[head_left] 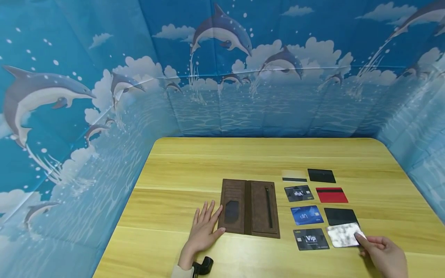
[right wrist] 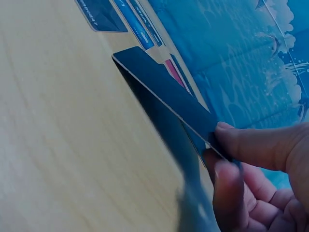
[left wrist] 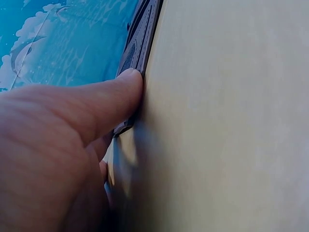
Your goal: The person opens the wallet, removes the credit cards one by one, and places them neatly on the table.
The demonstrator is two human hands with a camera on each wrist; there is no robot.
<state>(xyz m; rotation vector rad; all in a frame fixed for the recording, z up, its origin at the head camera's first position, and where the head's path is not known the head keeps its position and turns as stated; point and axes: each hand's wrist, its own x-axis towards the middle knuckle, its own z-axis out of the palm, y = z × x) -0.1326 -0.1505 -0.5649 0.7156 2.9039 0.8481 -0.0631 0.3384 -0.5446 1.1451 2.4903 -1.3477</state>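
Note:
An open brown bifold wallet (head_left: pixel 260 216) lies flat on the table, with card slots and a clear window on its left half and a zip on its right. My left hand (head_left: pixel 204 233) rests beside it, fingers spread, thumb touching its lower left edge. Between thumb and fingers, my right hand (head_left: pixel 384 253) pinches the right end of a bank-type card (head_left: pixel 342 234). It glares silvery from above but looks dark in the right wrist view, where the card (right wrist: pixel 166 96) is tilted, its held end raised off the table.
Left of the held card lies a grey Vip card (head_left: pixel 311 239). Behind are a black card (head_left: pixel 340 216), a blue VIP card (head_left: pixel 307 215), a red card (head_left: pixel 332 195) and several others in two columns. A dolphin-print curtain (head_left: pixel 243 104) surrounds the wooden table (head_left: pixel 167 170).

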